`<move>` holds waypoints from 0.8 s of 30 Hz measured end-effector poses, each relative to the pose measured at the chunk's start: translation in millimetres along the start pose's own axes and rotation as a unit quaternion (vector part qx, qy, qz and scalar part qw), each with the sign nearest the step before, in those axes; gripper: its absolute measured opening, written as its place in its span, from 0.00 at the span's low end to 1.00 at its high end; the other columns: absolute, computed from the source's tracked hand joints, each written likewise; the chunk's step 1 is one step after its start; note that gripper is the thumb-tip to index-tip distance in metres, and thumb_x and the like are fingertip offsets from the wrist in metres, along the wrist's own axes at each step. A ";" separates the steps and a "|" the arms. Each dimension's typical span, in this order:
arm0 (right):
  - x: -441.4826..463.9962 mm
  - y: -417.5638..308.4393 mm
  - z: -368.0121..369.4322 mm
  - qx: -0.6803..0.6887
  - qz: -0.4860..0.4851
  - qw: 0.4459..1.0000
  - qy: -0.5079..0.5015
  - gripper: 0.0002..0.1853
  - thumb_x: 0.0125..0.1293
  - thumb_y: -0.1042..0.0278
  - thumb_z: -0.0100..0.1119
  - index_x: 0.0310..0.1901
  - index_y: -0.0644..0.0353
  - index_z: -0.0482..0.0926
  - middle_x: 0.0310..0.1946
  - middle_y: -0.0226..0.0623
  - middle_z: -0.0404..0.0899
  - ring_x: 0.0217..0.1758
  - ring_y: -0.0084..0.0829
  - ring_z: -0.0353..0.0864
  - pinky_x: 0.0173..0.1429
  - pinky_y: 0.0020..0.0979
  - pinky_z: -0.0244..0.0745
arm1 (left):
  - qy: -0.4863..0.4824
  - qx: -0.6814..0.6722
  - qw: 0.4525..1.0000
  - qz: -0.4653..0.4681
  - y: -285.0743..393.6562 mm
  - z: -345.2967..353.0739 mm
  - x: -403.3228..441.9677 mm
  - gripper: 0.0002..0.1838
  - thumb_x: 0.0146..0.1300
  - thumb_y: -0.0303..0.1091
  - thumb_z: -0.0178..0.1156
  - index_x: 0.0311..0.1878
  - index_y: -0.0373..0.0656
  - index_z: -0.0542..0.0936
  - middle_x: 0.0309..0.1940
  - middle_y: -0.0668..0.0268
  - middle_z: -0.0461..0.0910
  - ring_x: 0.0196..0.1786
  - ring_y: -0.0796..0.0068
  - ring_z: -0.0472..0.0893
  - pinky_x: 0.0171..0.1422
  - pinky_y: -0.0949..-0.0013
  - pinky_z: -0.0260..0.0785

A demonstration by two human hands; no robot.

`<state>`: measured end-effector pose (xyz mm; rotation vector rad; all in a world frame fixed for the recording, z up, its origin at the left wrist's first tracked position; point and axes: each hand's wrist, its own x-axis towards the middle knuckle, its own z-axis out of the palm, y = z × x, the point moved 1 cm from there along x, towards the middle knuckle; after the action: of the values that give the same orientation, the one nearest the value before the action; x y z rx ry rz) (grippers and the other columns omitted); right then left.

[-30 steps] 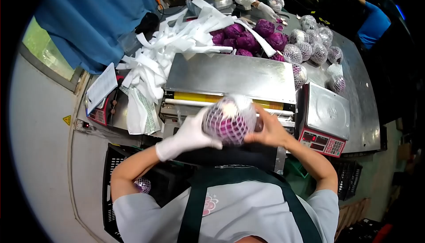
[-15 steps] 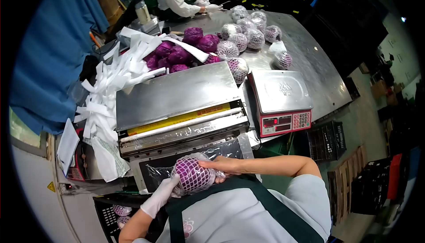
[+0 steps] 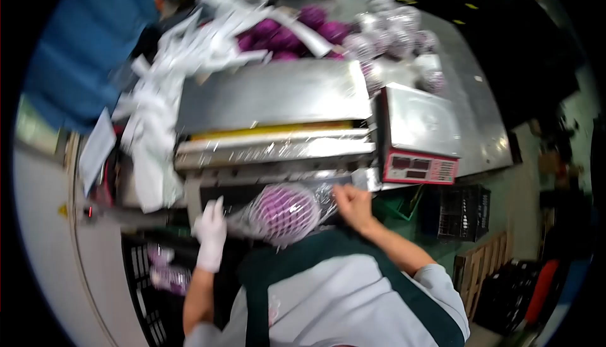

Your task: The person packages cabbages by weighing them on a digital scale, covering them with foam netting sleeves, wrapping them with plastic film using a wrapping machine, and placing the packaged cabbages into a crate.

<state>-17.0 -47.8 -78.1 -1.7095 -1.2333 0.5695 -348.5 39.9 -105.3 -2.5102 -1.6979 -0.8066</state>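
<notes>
A purple cabbage (image 3: 285, 213) in white netting lies wrapped in clear film (image 3: 323, 203) between my two hands, at the black pad (image 3: 216, 191) in front of the metal wrapping machine (image 3: 274, 97). My left hand (image 3: 211, 228), in a white glove, is beside the film's left end with its fingers raised; blur keeps me from telling whether they grip it. My bare right hand (image 3: 355, 208) has its fingers curled closed on the film at the cabbage's right, apart from the cabbage itself. To the machine's right on the metal surface (image 3: 476, 110) sits a red-edged scale (image 3: 421, 123). Behind the machine, loose purple cabbages (image 3: 284, 36) lie beside a tangle of white strips (image 3: 199, 47), and a cluster of netted cabbages (image 3: 394, 34) stands farther right. Low at my left, a black crate (image 3: 137, 265) holds netted bundles (image 3: 170, 277), too blurred for detail, while a black basket (image 3: 464, 213) stands below the scale's side of the surface.
</notes>
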 end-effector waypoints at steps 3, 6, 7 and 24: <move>6.7 21.0 12.3 -0.189 -0.118 0.975 -0.011 0.18 0.60 0.67 0.58 0.15 0.61 0.68 0.14 0.45 0.70 0.16 0.46 0.72 0.19 0.41 0.63 | 0.007 0.175 0.977 0.125 12.3 23.0 17.1 0.02 0.60 0.36 0.58 0.31 0.55 0.77 0.19 0.71 0.69 0.15 0.74 0.72 0.16 0.68 0.62; 6.8 20.7 30.1 -0.274 -0.209 0.939 0.000 0.14 0.59 0.66 0.59 0.18 0.57 0.70 0.15 0.38 0.73 0.16 0.42 0.74 0.18 0.39 0.67 | 0.034 0.082 0.985 0.150 61.9 38.2 43.1 0.07 0.60 0.39 0.58 0.27 0.53 0.75 0.17 0.72 0.69 0.16 0.74 0.73 0.17 0.70 0.65; 5.4 19.1 33.6 -0.290 -0.222 0.931 -0.004 0.14 0.59 0.65 0.59 0.19 0.56 0.70 0.16 0.37 0.73 0.17 0.41 0.74 0.18 0.39 0.67 | 0.031 0.017 0.985 0.170 76.9 44.9 45.0 0.07 0.60 0.39 0.57 0.27 0.53 0.75 0.18 0.72 0.71 0.16 0.73 0.74 0.17 0.70 0.66; 63.5 -168.1 11.6 0.215 -0.541 0.755 -0.303 0.04 0.47 0.77 0.59 0.21 0.65 0.73 0.18 0.38 0.73 0.16 0.33 0.71 0.20 0.26 0.66 | -0.497 -0.723 0.480 -0.005 174.3 12.3 23.2 0.19 0.70 0.39 0.45 0.58 0.36 0.70 0.50 0.59 0.75 0.50 0.72 0.76 0.56 0.70 0.68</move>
<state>-82.5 26.9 72.1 -0.2066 -2.0683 0.5968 -185.6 -8.6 -58.6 -4.9783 -0.7709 -1.1361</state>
